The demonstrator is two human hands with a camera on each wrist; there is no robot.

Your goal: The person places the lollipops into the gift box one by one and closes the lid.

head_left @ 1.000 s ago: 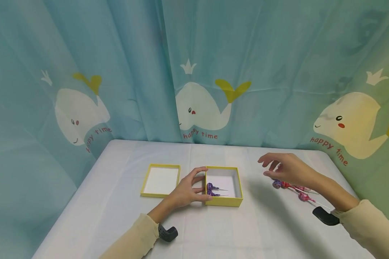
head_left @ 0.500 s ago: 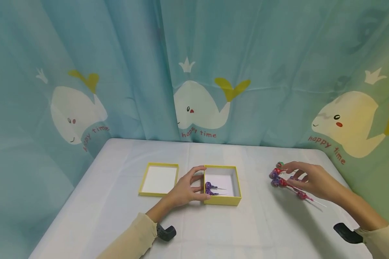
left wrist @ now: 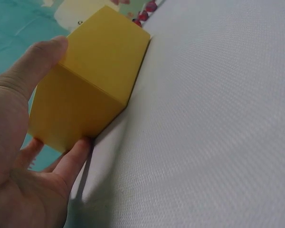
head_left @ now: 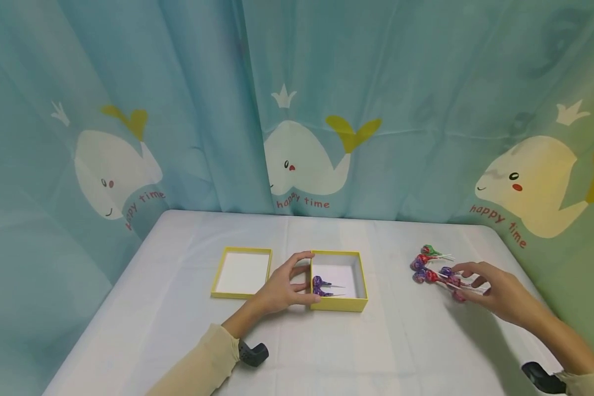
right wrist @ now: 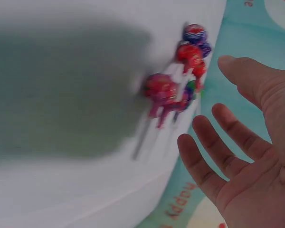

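The left hand (head_left: 280, 287) grips the yellow box (head_left: 339, 305) at its left side, thumb against the near corner and fingers spread along the left wall; the left wrist view shows the thumb on the box's upper edge and fingertips low on its wall. The box sits upright and uncovered on the tabletop (head_left: 326, 352), with two purple lollipops (head_left: 318, 286) lying side by side in its left part, sticks toward the right. Well to the right lies a loose pile of lollipops (head_left: 432, 276) in red, purple and pink wrappers, heads mostly leftward, with a green and red lollipop (head_left: 428, 249) at the far end. The right hand (head_left: 504, 291) is over the near part of that pile, thumb and fingers well apart and holding nothing; whether a fingertip touches a lollipop cannot be told. To the left of the box, a shallow yellow-rimmed lid (head_left: 242, 272) lies with its white inside up. Both forearms have beige sleeves (head_left: 193, 363), with a black device (head_left: 253, 355) at each wrist. Behind the tabletop hangs a blue-green curtain (head_left: 203, 82) printed with white whales (head_left: 307, 159) and the words "happy time"
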